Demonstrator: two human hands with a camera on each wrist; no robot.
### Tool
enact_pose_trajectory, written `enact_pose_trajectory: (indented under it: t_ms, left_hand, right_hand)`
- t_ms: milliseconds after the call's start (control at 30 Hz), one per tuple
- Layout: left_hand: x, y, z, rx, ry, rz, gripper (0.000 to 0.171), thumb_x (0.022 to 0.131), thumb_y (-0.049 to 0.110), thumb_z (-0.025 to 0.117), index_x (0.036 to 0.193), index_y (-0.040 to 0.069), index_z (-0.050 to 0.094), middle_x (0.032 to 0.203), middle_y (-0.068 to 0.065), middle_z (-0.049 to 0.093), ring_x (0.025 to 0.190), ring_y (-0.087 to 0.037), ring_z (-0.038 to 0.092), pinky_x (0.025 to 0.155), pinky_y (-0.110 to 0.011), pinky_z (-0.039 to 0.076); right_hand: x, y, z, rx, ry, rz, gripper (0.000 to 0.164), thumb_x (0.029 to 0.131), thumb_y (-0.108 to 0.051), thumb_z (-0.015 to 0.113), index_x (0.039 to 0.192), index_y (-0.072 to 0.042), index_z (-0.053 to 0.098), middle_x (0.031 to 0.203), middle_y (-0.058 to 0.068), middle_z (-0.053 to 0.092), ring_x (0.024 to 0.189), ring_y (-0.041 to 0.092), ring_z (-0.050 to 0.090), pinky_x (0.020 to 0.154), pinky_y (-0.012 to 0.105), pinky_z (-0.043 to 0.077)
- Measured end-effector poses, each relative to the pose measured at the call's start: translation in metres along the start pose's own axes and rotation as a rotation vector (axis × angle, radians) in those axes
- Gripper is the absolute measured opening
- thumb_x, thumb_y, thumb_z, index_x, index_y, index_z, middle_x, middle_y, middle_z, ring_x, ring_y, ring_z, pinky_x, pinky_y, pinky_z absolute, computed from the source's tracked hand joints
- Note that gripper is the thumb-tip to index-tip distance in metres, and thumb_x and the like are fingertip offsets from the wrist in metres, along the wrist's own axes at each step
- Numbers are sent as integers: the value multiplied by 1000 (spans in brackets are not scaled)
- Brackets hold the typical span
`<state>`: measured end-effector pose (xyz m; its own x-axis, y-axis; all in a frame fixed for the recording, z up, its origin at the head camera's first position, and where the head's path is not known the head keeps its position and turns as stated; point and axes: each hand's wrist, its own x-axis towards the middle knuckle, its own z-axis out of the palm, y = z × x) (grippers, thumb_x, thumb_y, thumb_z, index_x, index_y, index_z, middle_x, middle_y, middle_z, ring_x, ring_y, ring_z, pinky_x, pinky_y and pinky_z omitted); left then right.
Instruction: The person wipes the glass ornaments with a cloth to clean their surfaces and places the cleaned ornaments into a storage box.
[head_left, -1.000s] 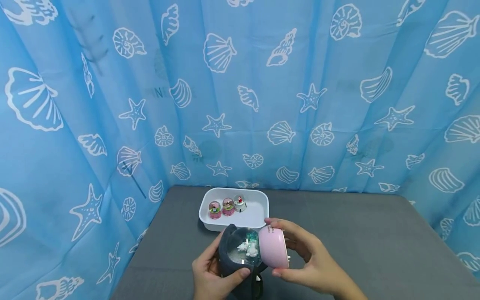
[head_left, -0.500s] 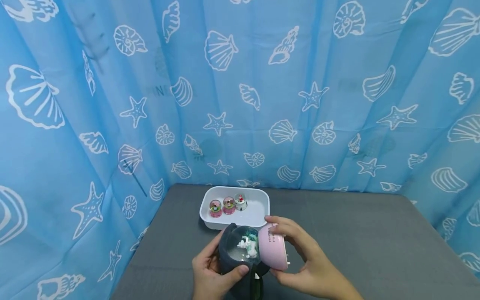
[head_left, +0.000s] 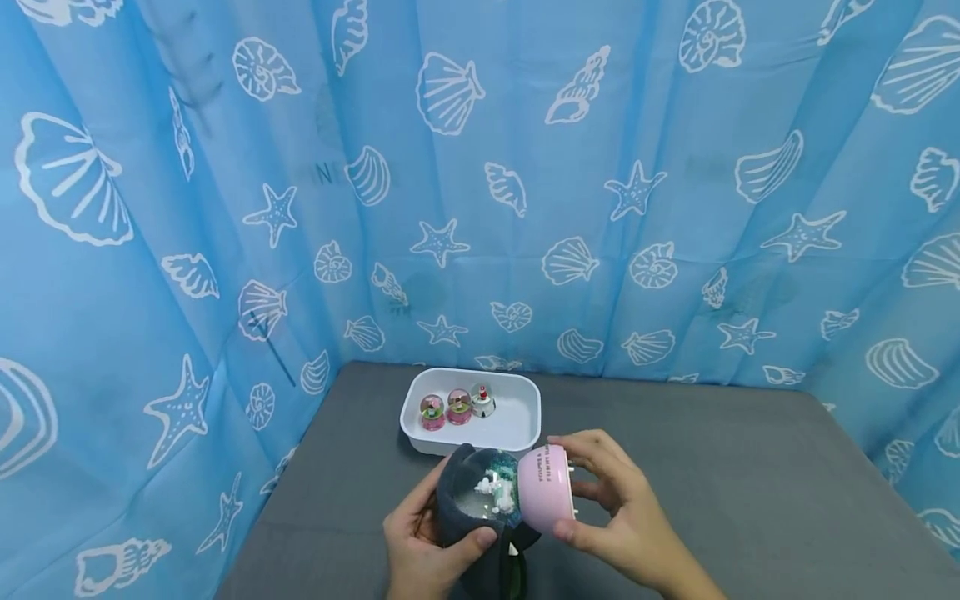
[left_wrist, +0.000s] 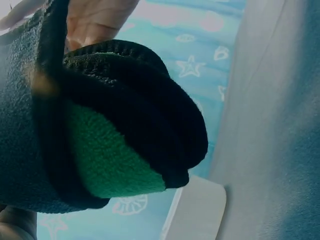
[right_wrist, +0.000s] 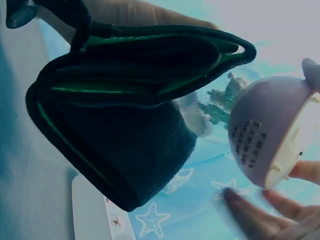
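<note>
A snow globe [head_left: 495, 487] lies on its side in the head view, its clear dome holding a white animal figure and glitter. A dark cloth [head_left: 453, 508] with a green inner face and black edging wraps the dome's left side. My left hand [head_left: 431, 537] grips the dome through this cloth, thumb in front. My right hand [head_left: 633, 521] holds the pink lettered base [head_left: 545, 492] between thumb and fingers. In the right wrist view, small feet show on the pale underside of the base [right_wrist: 265, 130], and two fingers look blurred. Folds of cloth [left_wrist: 115, 155] fill the left wrist view.
Behind the hands a white tray [head_left: 517, 417] stands on the grey-covered table [head_left: 720, 467]. Two small pink-based globes [head_left: 459, 407] and one white-based globe [head_left: 483, 402] sit in its left half. A blue shell-patterned curtain [head_left: 480, 108] hangs behind and at the sides.
The lettering on the pink base has come round into fuller view. My right fingers have shifted on the base, while my left hand keeps its hold on the cloth-wrapped dome.
</note>
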<state>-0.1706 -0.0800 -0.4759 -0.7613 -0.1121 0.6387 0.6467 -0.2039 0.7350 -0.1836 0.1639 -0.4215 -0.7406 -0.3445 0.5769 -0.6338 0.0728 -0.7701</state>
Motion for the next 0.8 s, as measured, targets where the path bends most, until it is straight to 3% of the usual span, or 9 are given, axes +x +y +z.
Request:
enact_pose_trajectory:
  t_ms: [133,233,367,600,800]
  left_hand:
    - [1,0,0,9,19,-30,75,74,-22,81,144,-6,59,139,-27,67,120,-24,74,96,-35,64]
    - [2,0,-1,19,21,-41,75,73,-22,82,144,-6,60,138,-28,67,119,-24,74,96,-35,64]
    - [3,0,-4,20,8,-37,77,71,-22,84,143,-6,60,137,-29,68,118,-24,74,94,-36,65]
    - [6,2,-6,33,-12,-45,81,68,-21,88,143,-6,61,135,-28,69,118,-24,75,95,-35,64]
    - [5,4,-8,28,-8,-110,78,70,-18,89,142,-3,63,134,-24,71,117,-24,75,96,-35,64]
  right_hand:
    - [0,-5,1,-62,-35,100,69,93,-3,76,157,-14,50,133,16,62,101,13,77,64,34,67]
    - [0,-6,0,-74,-56,126,70,94,-4,76,157,-15,49,127,14,66,94,12,76,61,34,66]
    - [0,-5,-3,-50,-76,105,74,90,0,79,156,-11,49,129,10,67,95,14,74,64,33,66]
    - [0,-3,-7,-5,-108,62,85,83,8,83,158,-9,47,152,-1,58,109,14,73,75,36,68]
    - [-2,-5,-7,-19,-121,15,90,79,6,89,157,-5,46,154,4,55,119,14,68,82,35,68]
